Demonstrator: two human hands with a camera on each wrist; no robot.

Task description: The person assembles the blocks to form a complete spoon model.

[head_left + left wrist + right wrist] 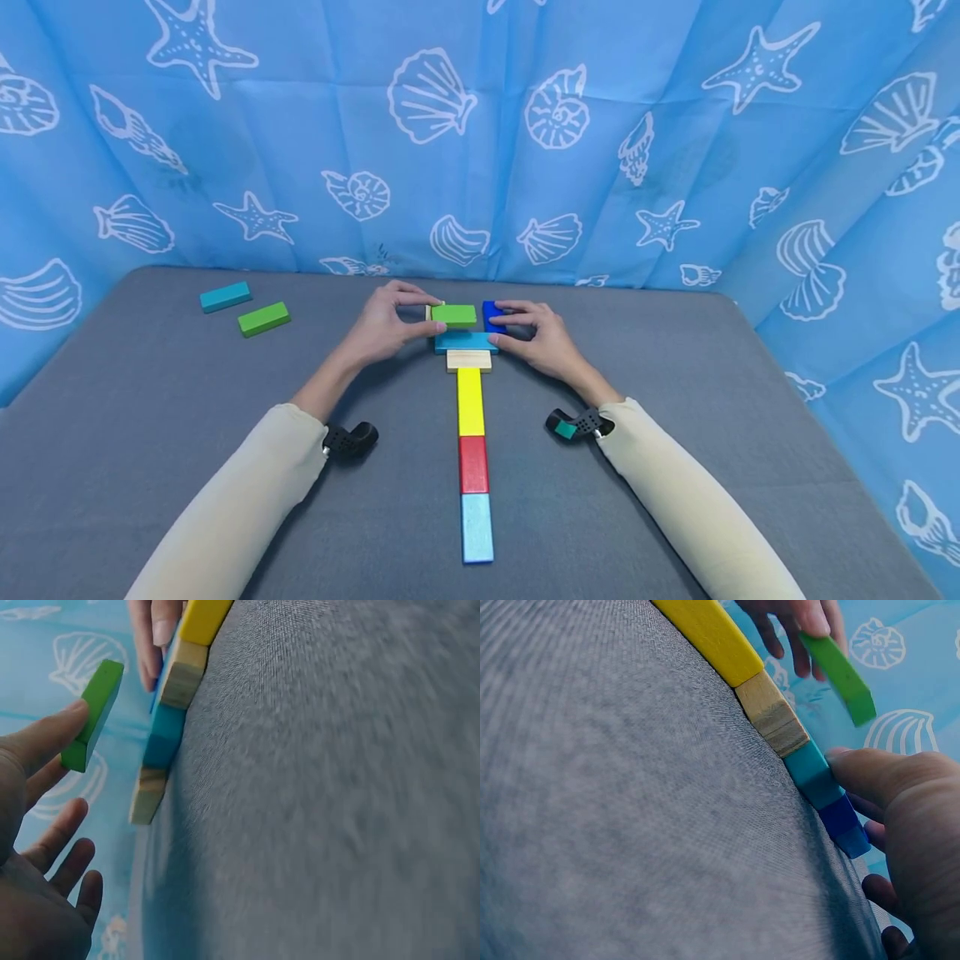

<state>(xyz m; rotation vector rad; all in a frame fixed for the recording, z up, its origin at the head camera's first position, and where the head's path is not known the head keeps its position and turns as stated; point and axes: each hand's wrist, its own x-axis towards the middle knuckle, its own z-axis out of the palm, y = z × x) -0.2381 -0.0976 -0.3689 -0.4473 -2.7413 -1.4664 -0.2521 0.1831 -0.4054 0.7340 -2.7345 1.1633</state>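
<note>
My left hand [386,323] pinches a green block [454,316] between thumb and fingers. Seen from the left wrist, that green block [93,714] is tilted and apart from the blocks below. My right hand [543,337] has its thumb at the right end of a teal block [463,342]; its fingers touch a dark blue block [491,315] just behind. Partly hidden under the green block is a pale wooden block [148,796]. Another wooden block [468,361] lies in front of the teal one. A yellow block [470,402] continues the line toward me.
Beyond the yellow block, a red block [473,464] and a light blue block [477,527] extend the row on the grey cloth [622,500]. At the back left lie a loose teal block [225,297] and a green block [264,319]. A blue seashell curtain [480,167] hangs behind.
</note>
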